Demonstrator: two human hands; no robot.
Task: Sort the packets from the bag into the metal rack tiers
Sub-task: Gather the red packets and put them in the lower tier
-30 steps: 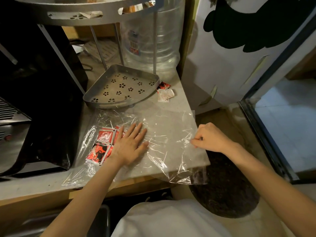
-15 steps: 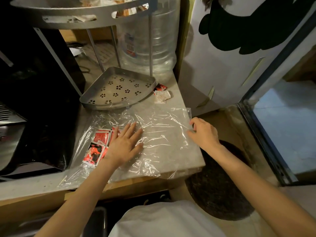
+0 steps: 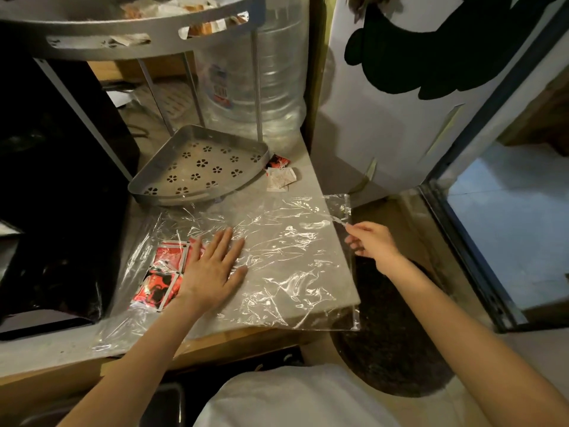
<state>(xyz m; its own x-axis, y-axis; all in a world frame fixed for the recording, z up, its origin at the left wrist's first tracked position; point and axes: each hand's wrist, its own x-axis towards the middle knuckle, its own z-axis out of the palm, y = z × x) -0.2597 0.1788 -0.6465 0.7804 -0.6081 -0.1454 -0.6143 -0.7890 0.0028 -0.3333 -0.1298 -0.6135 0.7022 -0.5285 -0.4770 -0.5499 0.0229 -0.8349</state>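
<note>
Step in hand: opening the clear plastic bag (image 3: 277,257) so the packets inside can come out.
Left hand (image 3: 212,269): lies flat with fingers straight on top of the bag, pinning it to the counter (image 3: 311,186); its little-finger side rests over the red packets (image 3: 163,272).
Right hand (image 3: 369,245): pinches the bag's edge at its open end, which hangs just past the counter's right side.
Packets: the red ones sit inside the bag at its closed left end, clustered and overlapping. A red packet (image 3: 277,161) and a pale packet (image 3: 280,178) lie loose on the counter just beside the lower rack tier (image 3: 200,167).
Rack: the lower tier looks bare; the upper tier (image 3: 132,32) already holds some packets.
Doing it well: I would lift only the top layer at the mouth, keep the left palm firm so the film does not slide, then reach in towards the red cluster.
Risk: thin film clings and may drag packets off the edge.
</note>
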